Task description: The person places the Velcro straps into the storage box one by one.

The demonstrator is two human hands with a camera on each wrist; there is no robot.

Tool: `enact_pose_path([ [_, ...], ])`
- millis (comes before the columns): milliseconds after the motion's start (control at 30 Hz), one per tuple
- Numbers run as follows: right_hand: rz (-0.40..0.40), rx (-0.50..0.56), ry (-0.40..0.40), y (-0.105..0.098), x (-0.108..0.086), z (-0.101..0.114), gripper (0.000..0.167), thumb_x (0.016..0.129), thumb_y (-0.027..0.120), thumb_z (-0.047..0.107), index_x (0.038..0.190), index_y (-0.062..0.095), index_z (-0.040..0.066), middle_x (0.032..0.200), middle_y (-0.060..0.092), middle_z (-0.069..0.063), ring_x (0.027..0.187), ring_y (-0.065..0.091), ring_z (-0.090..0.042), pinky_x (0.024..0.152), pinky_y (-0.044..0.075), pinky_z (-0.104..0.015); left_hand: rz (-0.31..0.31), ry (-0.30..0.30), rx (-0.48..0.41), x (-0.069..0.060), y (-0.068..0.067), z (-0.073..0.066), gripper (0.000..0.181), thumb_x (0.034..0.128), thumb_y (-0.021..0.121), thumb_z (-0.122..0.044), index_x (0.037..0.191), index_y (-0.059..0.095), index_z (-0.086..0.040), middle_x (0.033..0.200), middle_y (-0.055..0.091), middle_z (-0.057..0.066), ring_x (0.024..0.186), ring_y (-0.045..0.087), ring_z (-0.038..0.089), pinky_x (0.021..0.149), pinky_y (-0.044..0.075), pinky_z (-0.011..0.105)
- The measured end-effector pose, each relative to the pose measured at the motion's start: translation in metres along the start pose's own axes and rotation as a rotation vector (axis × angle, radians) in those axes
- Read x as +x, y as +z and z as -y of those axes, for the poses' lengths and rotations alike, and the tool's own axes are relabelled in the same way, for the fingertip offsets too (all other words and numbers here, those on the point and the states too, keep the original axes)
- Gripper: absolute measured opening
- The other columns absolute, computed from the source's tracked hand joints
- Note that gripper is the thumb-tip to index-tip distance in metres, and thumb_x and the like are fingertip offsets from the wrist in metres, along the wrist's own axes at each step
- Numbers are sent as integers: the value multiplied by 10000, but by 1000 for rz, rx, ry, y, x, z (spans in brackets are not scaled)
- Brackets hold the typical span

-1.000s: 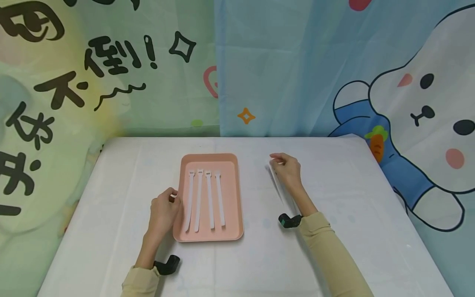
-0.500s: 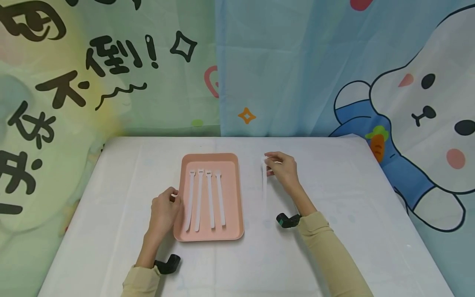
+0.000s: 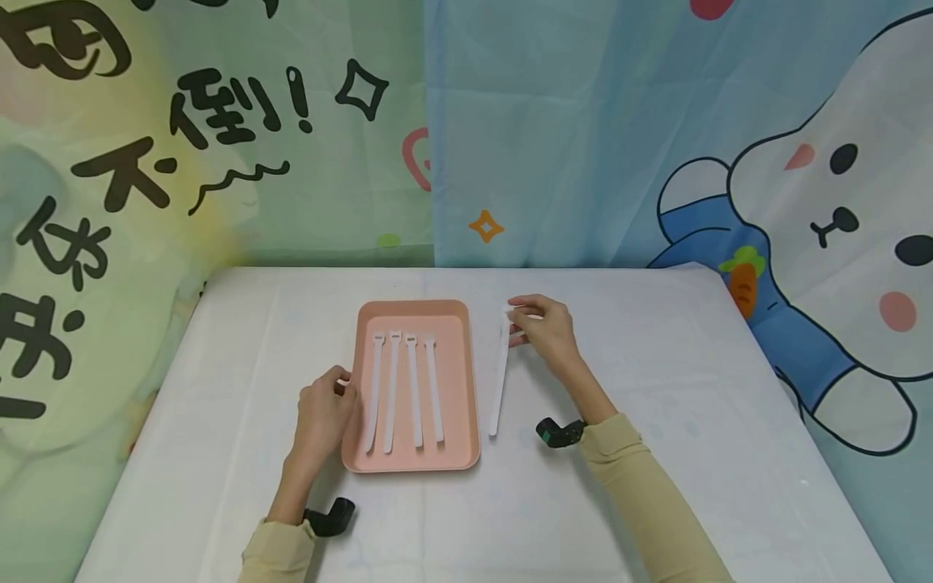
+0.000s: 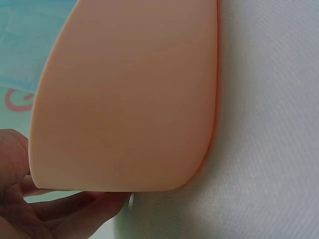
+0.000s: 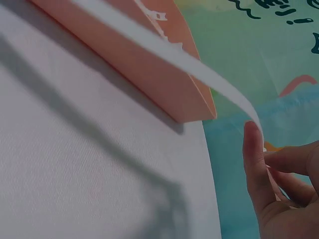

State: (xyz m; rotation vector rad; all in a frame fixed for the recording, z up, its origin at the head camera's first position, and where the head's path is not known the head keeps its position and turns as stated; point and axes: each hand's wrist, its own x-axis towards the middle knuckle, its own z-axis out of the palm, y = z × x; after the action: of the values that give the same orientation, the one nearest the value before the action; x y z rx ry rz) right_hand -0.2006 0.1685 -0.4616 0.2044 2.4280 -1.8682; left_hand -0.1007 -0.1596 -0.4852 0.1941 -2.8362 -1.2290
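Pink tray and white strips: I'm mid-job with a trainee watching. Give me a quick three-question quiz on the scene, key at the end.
1. How many white strips lie in the pink tray?
2. True or false: the right hand pinches another white strip outside the tray.
3. Which hand is at the tray's left edge in the head view? A) the right hand; B) the left hand; C) neither.

Key: 1. Four. 2. True. 3. B.
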Motion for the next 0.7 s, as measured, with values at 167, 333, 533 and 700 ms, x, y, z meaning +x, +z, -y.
enact_pose_path([
  [167,18,19,5,7,-2,6,300,971,671,76,1252,671,-29,1113,673,-181,821,695,-221,669,621,-347,-1,-2,-5,0,-1,-2,191,949,594,-5,1094,687,79,817,715,211,579,613,195,511,479,283],
  [333,44,36,7,14,-4,13,301,967,682,90,1246,672,-23,1107,677,-173,815,688,-205,682,622,-364,-1,-7,-10,0,-1,-3,193,948,590,-7,1092,687,77,815,713,208,583,615,198,515,484,288],
  [533,71,36,4,25,-4,16,331,967,683,94,1264,658,-49,1084,675,-168,794,682,-192,665,620,-355,-1,-7,-10,0,-1,-3,190,947,592,-6,1089,687,77,817,715,212,588,622,203,517,491,294],
  [700,86,38,4,35,-4,17,305,963,682,83,1244,672,-34,1064,670,-159,805,686,-227,719,623,-455,-2,-11,-5,0,-1,-2,182,948,603,-12,1085,691,70,825,719,217,593,632,210,520,496,294],
])
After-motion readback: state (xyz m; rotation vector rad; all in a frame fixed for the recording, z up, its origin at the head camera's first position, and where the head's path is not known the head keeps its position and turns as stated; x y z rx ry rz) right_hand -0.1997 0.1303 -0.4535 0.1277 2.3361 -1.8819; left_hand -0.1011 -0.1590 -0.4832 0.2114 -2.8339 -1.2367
